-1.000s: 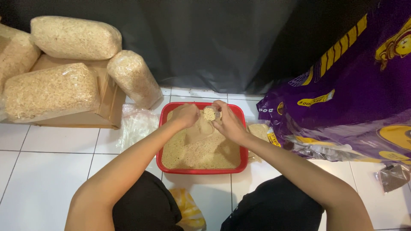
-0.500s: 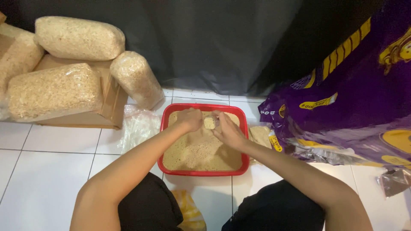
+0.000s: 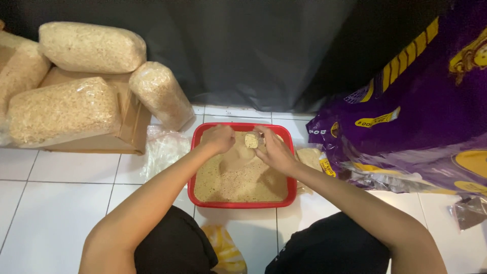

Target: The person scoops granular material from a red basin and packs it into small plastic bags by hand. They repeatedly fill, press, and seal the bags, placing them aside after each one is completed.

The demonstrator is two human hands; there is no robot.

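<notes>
My hands dropped lower over the red tray point(image 3: 242, 204); right hand point(image 3: 274, 151) pinches a small cup point(image 3: 251, 140) upright, left hand point(image 3: 218, 138) curled shut just beside it, tray walls close around.

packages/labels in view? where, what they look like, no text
Clear plastic bags of pale grain: far left, four plump pillow shapes stacked on a brown cardboard box.
Purple sack: right side, large, glossy, yellow stripes and yellow printed patches.
Small yellow packet: bottom centre, between the knees.
No screens or signs.
</notes>
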